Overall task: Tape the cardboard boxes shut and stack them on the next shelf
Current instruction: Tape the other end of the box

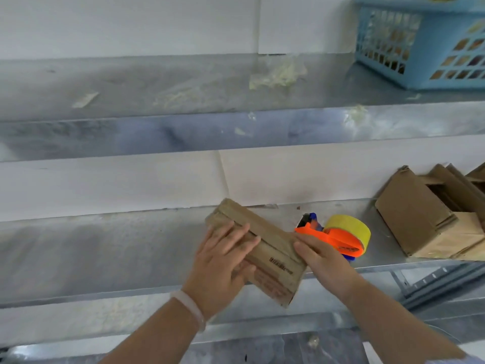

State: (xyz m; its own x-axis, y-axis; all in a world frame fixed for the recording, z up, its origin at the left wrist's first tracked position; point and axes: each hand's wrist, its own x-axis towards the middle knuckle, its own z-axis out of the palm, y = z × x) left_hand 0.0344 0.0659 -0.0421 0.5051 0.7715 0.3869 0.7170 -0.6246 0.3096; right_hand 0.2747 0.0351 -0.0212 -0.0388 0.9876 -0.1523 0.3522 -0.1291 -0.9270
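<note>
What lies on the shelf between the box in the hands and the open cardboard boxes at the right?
An orange tape dispenser with a yellow roll, beside the held box, in the head view.

A cardboard box [273,248] lies slantwise across the front edge of the lower shelf [105,248]. The left hand [223,261] holds its left side and the right hand [325,261] holds its right end. Just right of the box, behind the right hand, a tape dispenser [343,236] sits on the same shelf. Farther right stands a cluster of boxes [414,214]. On the upper shelf [131,85], a basket [420,48] stands at the far right, with tape scraps [278,73] to its left. A wall [105,185] is behind both shelves.
</note>
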